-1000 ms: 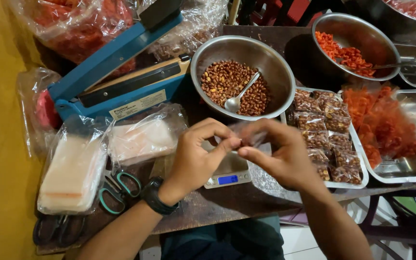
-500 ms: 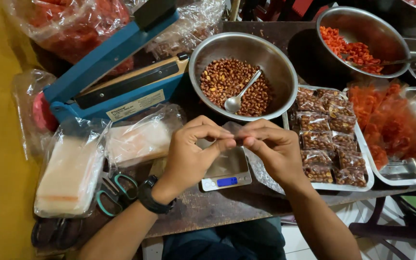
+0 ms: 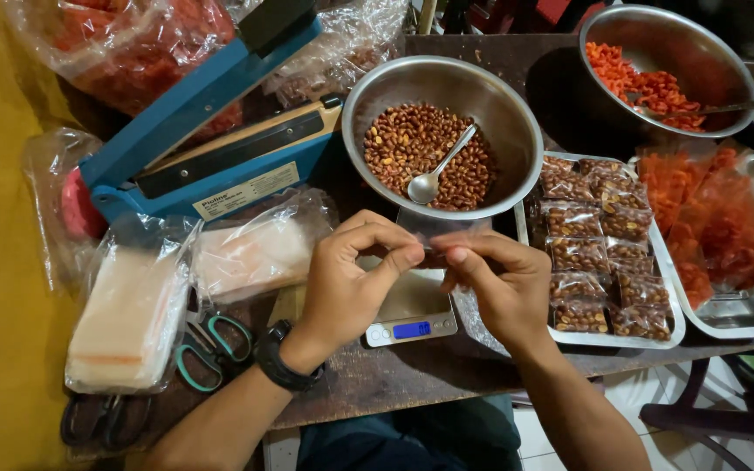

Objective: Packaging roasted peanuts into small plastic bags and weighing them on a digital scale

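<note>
Both hands pinch a clear bag point(image 3: 429, 237) by its mouth: left hand point(image 3: 351, 283), right hand point(image 3: 499, 283) | held over scale point(image 3: 412, 318), handy to nut bowl point(image 3: 517, 122) and spoon point(image 3: 438, 170)

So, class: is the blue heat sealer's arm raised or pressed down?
Raised: the blue heat sealer has its arm angled up, leaving a gap above the base.

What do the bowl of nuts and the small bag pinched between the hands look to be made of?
The bowl looks like stainless steel: silvery, brushed, with soft reflections along its rim. The small bag, held by the left hand and right hand, seems thin clear plastic film: see-through and faintly glossy.
</note>
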